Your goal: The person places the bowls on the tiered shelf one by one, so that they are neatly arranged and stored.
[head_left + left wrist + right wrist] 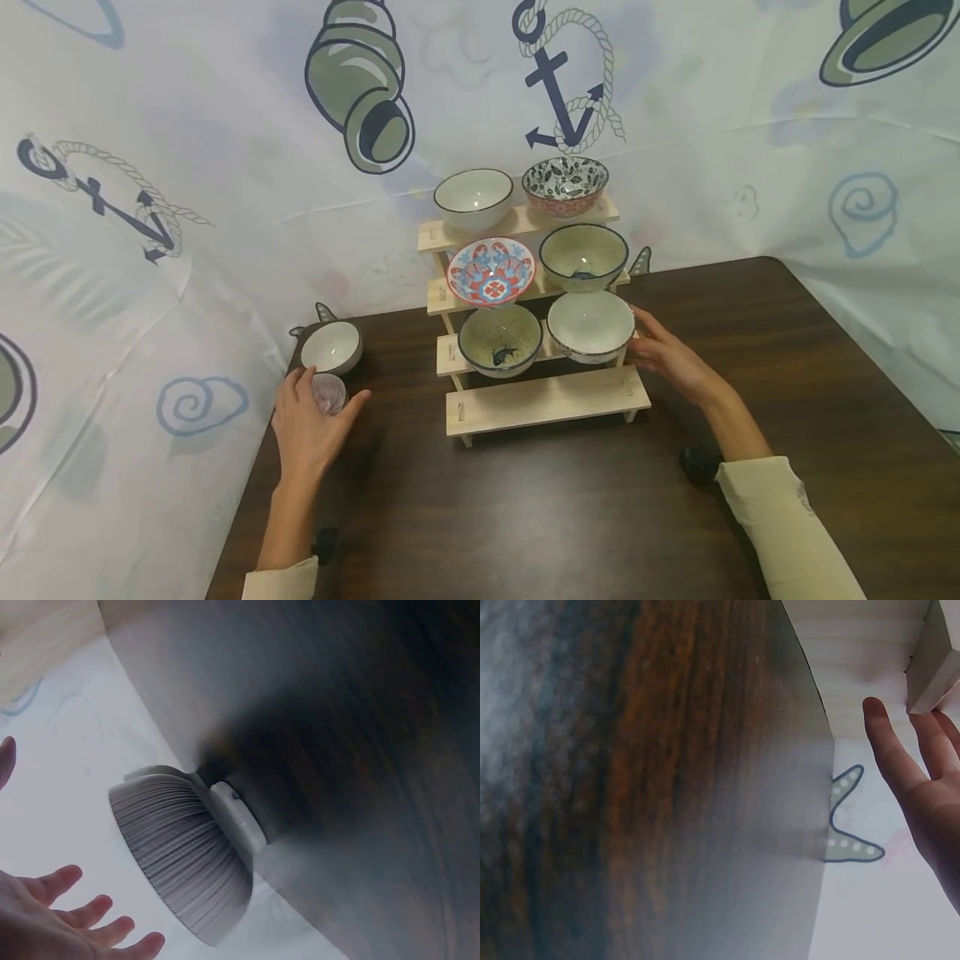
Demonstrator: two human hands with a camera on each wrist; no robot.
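Note:
My left hand [307, 425], thumb and fingers spread, is at a small bowl with thin purplish stripes [328, 393] on the table's left side. In the left wrist view that striped bowl [184, 855] stands on its foot, and a gap shows between it and the fingertips. My right hand [675, 362] reaches to the right side of a stepped wooden rack [547, 402], beside a pale bowl [590, 325]. Seen from the right wrist, its extended fingers [891, 746] are at the rack's wooden end [937, 660]; whether they press on it I cannot tell.
On the rack's upper steps sit a white bowl [474, 200], a leaf-patterned bowl [566, 187], a red-and-blue bowl [491, 271] and two greenish bowls, one [583, 257] above the other [500, 340]. Another white bowl [332, 346] stands behind the striped one. Printed cloth [247, 208] hangs behind the dark table [540, 517].

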